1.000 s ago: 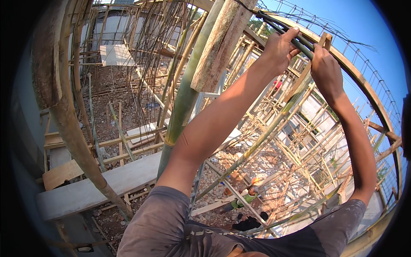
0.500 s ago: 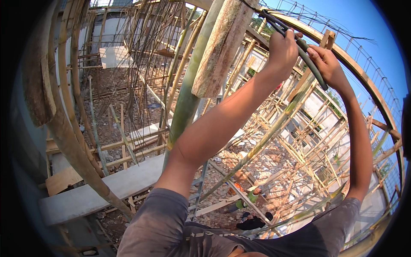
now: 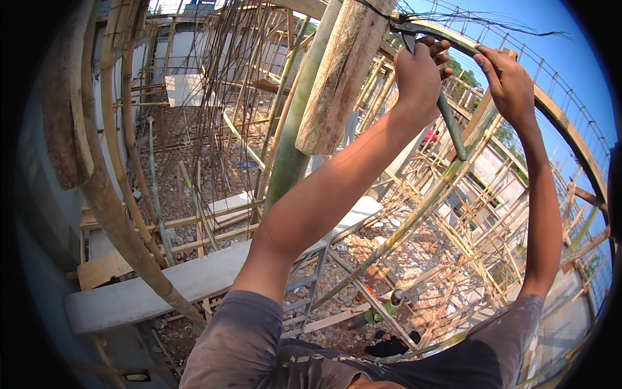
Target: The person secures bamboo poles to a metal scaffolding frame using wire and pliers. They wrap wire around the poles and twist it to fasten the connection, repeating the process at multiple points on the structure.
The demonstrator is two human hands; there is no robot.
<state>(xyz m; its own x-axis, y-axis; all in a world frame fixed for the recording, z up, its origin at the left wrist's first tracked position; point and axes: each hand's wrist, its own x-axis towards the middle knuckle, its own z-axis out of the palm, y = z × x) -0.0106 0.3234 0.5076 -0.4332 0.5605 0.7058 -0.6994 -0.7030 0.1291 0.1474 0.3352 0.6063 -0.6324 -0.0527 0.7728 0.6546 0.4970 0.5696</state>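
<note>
Up at the top right, both my hands are raised to a pair of dark long-handled pincers (image 3: 453, 126). The jaws meet thin black wire (image 3: 495, 24) beside a rough wooden post (image 3: 343, 71). My left hand (image 3: 418, 81) is closed near the jaws, some fingers lifted, with one handle running down behind it. Pinched in my right hand (image 3: 508, 84) is the end of the other handle, which stands out to the right. The two handles are spread wide apart. The wire loops round the post's top and its loose strands trail right.
A green bamboo pole (image 3: 288, 172) stands against the post. Thin rods (image 3: 223, 84) hang at the left. Below are a metal ladder (image 3: 308, 285), a pale beam (image 3: 162, 292) and a diagonal bamboo pole (image 3: 389, 240). A person in green (image 3: 376, 314) is on the rubble ground.
The pincers' handles, close together before, are now spread apart. My right hand has moved up with one handle; the other swings lower. My left hand has shifted slightly left.
</note>
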